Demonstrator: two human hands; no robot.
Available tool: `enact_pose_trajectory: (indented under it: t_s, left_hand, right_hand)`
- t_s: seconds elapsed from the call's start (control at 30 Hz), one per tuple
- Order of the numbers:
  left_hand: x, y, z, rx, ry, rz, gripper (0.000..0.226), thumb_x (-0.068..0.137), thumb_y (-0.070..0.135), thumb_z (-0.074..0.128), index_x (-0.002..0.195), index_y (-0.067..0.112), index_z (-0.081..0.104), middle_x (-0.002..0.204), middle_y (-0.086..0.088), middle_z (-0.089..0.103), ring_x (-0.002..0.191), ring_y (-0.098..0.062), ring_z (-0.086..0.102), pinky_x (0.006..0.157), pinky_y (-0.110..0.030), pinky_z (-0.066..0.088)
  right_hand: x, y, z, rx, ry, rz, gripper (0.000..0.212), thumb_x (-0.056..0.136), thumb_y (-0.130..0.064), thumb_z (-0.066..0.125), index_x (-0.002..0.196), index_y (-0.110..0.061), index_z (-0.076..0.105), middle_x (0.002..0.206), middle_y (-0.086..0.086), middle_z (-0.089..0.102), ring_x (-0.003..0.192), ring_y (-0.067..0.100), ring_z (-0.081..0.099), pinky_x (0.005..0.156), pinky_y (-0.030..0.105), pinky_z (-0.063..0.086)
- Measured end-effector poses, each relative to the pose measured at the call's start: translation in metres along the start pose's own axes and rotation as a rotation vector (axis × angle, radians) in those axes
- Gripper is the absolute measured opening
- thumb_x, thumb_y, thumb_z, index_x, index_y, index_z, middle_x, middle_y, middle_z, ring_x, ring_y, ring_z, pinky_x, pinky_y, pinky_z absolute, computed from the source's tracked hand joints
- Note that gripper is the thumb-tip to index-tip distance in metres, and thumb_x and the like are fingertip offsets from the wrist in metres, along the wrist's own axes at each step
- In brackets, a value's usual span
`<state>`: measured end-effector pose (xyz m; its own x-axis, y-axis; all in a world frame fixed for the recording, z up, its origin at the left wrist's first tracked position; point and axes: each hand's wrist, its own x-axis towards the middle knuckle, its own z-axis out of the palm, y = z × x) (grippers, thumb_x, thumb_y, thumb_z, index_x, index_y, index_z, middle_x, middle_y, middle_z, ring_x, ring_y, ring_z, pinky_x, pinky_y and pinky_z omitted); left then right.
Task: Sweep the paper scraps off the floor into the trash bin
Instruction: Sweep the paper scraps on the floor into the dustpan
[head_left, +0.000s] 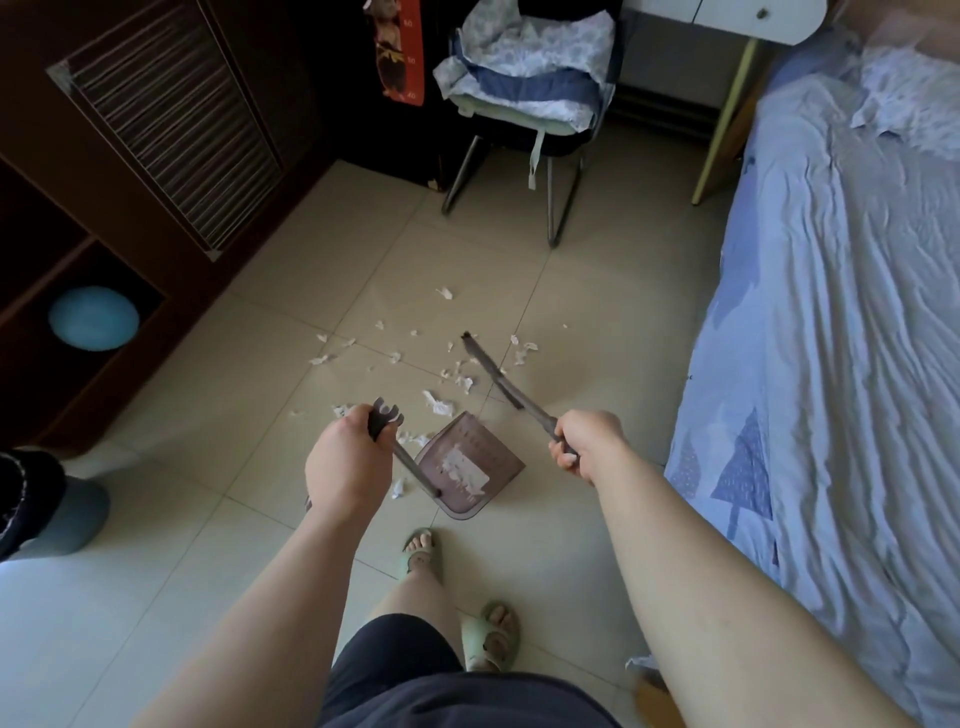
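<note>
Paper scraps (439, 402) lie scattered over the beige tiled floor (291, 291) in the middle of the frame, the loose spread running from the centre left to just past the broom tip on the right, with a few bits right beside the dustpan's front edge. The left hand (348, 462), lower centre, is curled tightly round the forked top of the dustpan handle (387, 415). The brown dustpan (467, 462) sits tilted just in front of the person's feet; pale patches show in its tray, though whether they are scraps or a label cannot be told. The right hand (587, 441), right of centre, grips the end of a dark broom (493, 373), which slants up and left, its far end among the scraps. A grey trash bin (67, 519) with a dark liner stands at the left edge, well apart from the scraps. Two feet in pale green slippers (423, 558) stand at the lower centre. A bed (841, 312) with a light blue sheet fills the right side, a chair (519, 130) piled with folded bedding stands at the top centre, and a dark wooden cabinet (156, 130) in the upper left has a blue ball (93, 318) on a shelf
</note>
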<state>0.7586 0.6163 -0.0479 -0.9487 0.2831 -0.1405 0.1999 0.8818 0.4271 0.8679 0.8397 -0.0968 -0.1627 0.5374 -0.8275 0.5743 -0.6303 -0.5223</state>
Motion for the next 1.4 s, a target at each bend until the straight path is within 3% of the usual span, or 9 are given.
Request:
enact_pose_trajectory:
  t_s: [0.13,0.33,0.43,0.57,0.73,0.8,0.97,1.2,1.4]
  left_hand:
    - [0.029,0.000,-0.007,0.002,-0.019,0.008,0.016,0.091,0.031,0.056,0.091,0.015,0.059,0.082,-0.004,0.064,0.073,-0.027,0.053,0.058,-0.029,0.040]
    - [0.079,-0.006,-0.022,-0.015,-0.052,0.019,0.016,0.091,0.032,0.056,0.088,0.016,0.058,0.085,-0.004,0.066,0.077,-0.030,0.059,0.059,-0.030,0.043]
    - [0.097,-0.009,-0.029,-0.007,-0.064,0.024,0.016,0.091,0.031,0.056,0.091,0.016,0.059,0.085,-0.005,0.066,0.075,-0.029,0.057,0.059,-0.030,0.042]
    - [0.119,-0.015,-0.035,0.015,-0.085,0.045,0.016,0.091,0.031,0.056,0.095,0.016,0.060,0.088,-0.005,0.066,0.077,-0.029,0.057,0.062,-0.030,0.044]
    - [0.142,-0.021,-0.043,0.034,-0.077,0.059,0.018,0.090,0.031,0.056,0.091,0.013,0.058,0.085,-0.007,0.065,0.073,-0.029,0.054,0.059,-0.030,0.043]
    - [0.150,-0.023,-0.047,0.029,-0.073,0.066,0.017,0.090,0.030,0.057,0.092,0.014,0.059,0.084,-0.006,0.065,0.073,-0.029,0.056,0.059,-0.030,0.044]
    - [0.164,-0.019,-0.053,0.046,-0.055,0.077,0.018,0.090,0.030,0.057,0.089,0.012,0.058,0.080,-0.005,0.061,0.068,-0.026,0.049,0.058,-0.028,0.038]
    - [0.179,-0.002,-0.051,0.023,-0.054,0.090,0.020,0.091,0.031,0.056,0.096,0.012,0.060,0.085,-0.008,0.064,0.074,-0.029,0.053,0.061,-0.030,0.042]
    - [0.192,0.017,-0.041,-0.029,-0.053,0.070,0.020,0.091,0.031,0.057,0.100,0.014,0.062,0.090,-0.007,0.067,0.083,-0.032,0.060,0.067,-0.034,0.049]
  right_hand:
    - [0.018,-0.019,-0.001,0.045,0.147,-0.019,0.016,0.079,0.009,0.036,0.077,-0.003,0.047,0.070,0.017,0.050,0.026,0.013,0.035,0.037,0.012,0.022]
    - [0.039,-0.035,0.025,0.056,0.240,0.034,0.021,0.078,0.012,0.035,0.070,-0.005,0.042,0.062,0.011,0.042,0.022,0.011,0.030,0.039,0.012,0.027]
    - [0.039,-0.035,0.054,0.011,0.190,0.083,0.018,0.078,0.012,0.035,0.072,-0.004,0.043,0.063,0.012,0.043,0.027,0.012,0.033,0.039,0.013,0.027]
    - [0.029,-0.044,0.099,-0.041,0.077,0.139,0.017,0.081,0.010,0.037,0.075,-0.005,0.042,0.067,0.011,0.040,0.049,0.015,0.032,0.040,0.013,0.024]
    - [0.013,-0.083,0.126,-0.167,-0.053,0.164,0.024,0.088,0.003,0.027,0.069,-0.010,0.032,0.067,0.009,0.033,0.050,0.014,0.022,0.038,0.016,0.015]
    - [0.008,-0.094,0.130,-0.111,-0.066,0.181,0.019,0.089,0.001,0.028,0.074,-0.008,0.038,0.069,0.009,0.035,0.049,0.014,0.024,0.034,0.010,0.015]
    - [0.003,-0.100,0.124,-0.022,-0.026,0.092,0.013,0.085,0.004,0.033,0.088,-0.004,0.043,0.084,0.018,0.047,0.047,0.015,0.031,0.034,0.010,0.017]
    - [0.022,-0.125,0.092,0.057,0.148,-0.016,0.016,0.080,0.008,0.035,0.085,-0.007,0.039,0.080,0.017,0.042,0.042,0.014,0.035,0.040,0.015,0.016]
    - [0.053,-0.143,0.065,0.107,0.225,-0.043,0.014,0.079,0.010,0.034,0.076,-0.003,0.038,0.068,0.019,0.046,0.022,0.013,0.034,0.040,0.013,0.020]
